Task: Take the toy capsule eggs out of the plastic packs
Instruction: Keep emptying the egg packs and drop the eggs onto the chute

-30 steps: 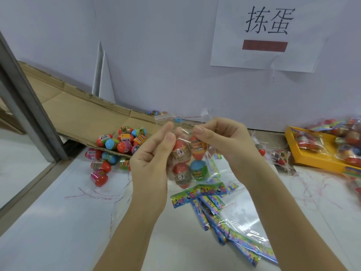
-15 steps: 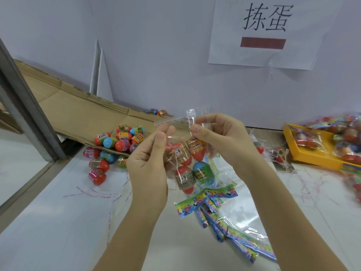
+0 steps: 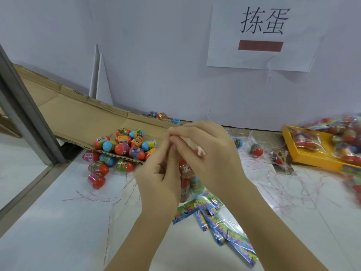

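- The left hand and the right hand meet in mid-air at the centre of the scene, fingertips pinched together on the top edge of a clear plastic pack that hangs between the palms.
- Both hands are narrow, closed on the film; exactly which fingers grip which side is hidden where the fingertips overlap.
- Several capsule eggs sit inside the pack, red and blue-green, showing in the gap between the hands and not yet out.
- The step looks like opening the pack's mouth. It would go best with each hand holding one layer of film close to the seam and pulling apart evenly, so the film parts at the top and does not split down the side.
- Keeping the pack upright should stop the eggs from spilling before the opening is wide enough.
- Just below, on the white table, lie printed header cards and empty film.
- To the far left, a pile of loose eggs rests on and beside a cardboard sheet; that seems the place for emptied eggs.
- At the far right, a yellow tray holds more full packs, blurred.
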